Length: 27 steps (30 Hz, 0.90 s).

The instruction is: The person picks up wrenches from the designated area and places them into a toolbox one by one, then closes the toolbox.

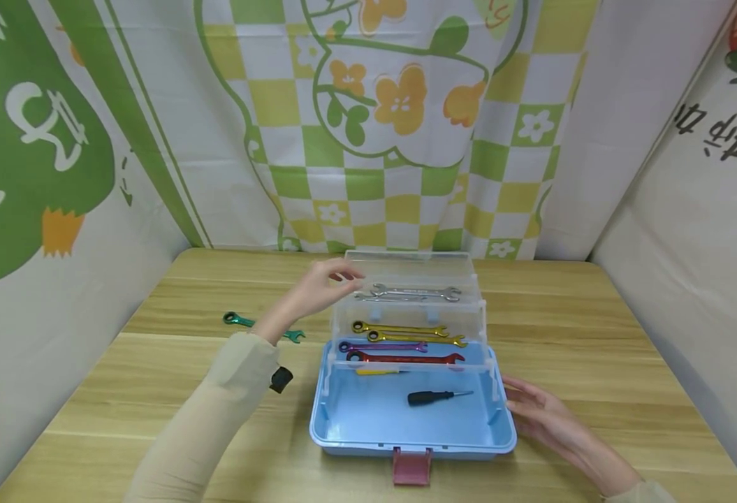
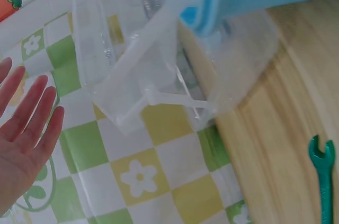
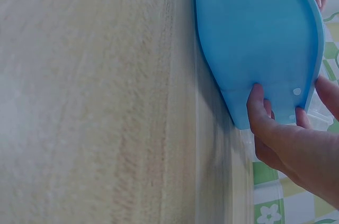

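A blue toolbox (image 1: 374,426) stands with its clear trays (image 1: 420,314) folded up and back. My left hand (image 1: 330,286) is raised at the upper left of the trays, its fingers extended in the left wrist view. My right hand (image 1: 547,419) touches the toolbox's right side, fingertips against the outer wall and thumb by the rim. In the trays lie silver wrenches (image 1: 415,292), gold wrenches (image 1: 399,329), a purple wrench (image 1: 383,346) and a red wrench (image 1: 406,358). A black-handled screwdriver (image 1: 429,397) and a partly covered yellow-handled screwdriver (image 1: 377,372) lie on the box floor.
Left of the toolbox, a green wrench (image 1: 239,320) lies on the wooden table (image 1: 154,391), partly hidden by my left wrist. A pink latch (image 1: 412,468) hangs at the box's front. A patterned curtain (image 1: 399,188) hangs behind the table's far edge.
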Motion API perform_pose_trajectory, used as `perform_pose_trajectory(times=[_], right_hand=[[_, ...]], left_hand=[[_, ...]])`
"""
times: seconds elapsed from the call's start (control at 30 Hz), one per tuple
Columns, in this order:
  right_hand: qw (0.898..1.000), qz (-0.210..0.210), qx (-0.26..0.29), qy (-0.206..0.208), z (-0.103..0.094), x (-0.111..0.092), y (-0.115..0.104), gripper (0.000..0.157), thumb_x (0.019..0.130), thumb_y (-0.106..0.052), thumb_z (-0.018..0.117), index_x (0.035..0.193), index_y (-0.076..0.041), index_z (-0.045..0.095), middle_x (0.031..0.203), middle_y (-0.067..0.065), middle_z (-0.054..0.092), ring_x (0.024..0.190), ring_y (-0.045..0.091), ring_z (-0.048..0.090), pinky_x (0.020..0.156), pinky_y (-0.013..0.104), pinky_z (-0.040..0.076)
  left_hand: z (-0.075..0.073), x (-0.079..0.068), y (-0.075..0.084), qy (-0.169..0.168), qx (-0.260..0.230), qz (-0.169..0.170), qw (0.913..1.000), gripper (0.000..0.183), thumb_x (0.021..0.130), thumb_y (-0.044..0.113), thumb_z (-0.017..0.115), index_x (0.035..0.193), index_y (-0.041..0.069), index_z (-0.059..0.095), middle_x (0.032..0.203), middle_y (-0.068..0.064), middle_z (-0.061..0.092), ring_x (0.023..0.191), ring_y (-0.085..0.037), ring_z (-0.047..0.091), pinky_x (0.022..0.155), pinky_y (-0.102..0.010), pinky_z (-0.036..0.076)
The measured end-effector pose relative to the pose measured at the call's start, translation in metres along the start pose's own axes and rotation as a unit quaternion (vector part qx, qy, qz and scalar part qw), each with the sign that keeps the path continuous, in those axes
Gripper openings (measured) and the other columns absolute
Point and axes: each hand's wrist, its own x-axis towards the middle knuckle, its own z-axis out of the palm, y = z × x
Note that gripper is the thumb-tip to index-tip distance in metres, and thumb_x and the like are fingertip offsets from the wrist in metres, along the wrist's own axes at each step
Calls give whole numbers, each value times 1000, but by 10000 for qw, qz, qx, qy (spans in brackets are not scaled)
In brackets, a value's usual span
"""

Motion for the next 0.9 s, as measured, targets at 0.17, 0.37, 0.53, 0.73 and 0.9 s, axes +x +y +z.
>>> perform_pose_trajectory(times=[0.17,0.37,0.53,0.73,0.9], right_hand=[[10000,-17,14,-29,0,0,0,63,92,-16,47,138,6,9,139,32,13,119,27,39,96,45,35],[10000,-24,12,-56,-1,0,1,64,91,-17,49,137,6,11,138,33,14,118,26,40,96,45,35],[10000,7,30,-72,-3,1,3,63,91,-17,49,138,5,12,139,32,15,117,24,42,95,45,35],[10000,11,41,12,-1,0,1,65,91,-16,48,138,6,9,139,32,13,119,26,39,96,45,35],[10000,-30,53,-16,0,-1,-1,64,91,-16,48,137,6,10,139,32,13,119,26,39,96,44,35]], left_hand=[[-1,-14,-12,354,-60,75,9993,19,85,10,58,99,-2,63,101,-13,62,92,-26,57,82,-41,45],[-1,-32,-29,522,-44,-27,9986,20,84,5,57,102,-4,61,103,-17,60,95,-31,55,82,-43,45],[-1,-45,-45,503,153,-121,9985,22,85,5,56,105,-4,59,106,-19,58,98,-34,52,83,-46,42],[-3,-60,-65,155,449,-599,9971,29,88,11,52,114,-2,54,118,-22,50,107,-37,46,90,-51,37],[-3,-72,-81,-72,772,-935,9926,33,89,14,50,119,-1,50,124,-24,44,115,-42,38,92,-59,29]])
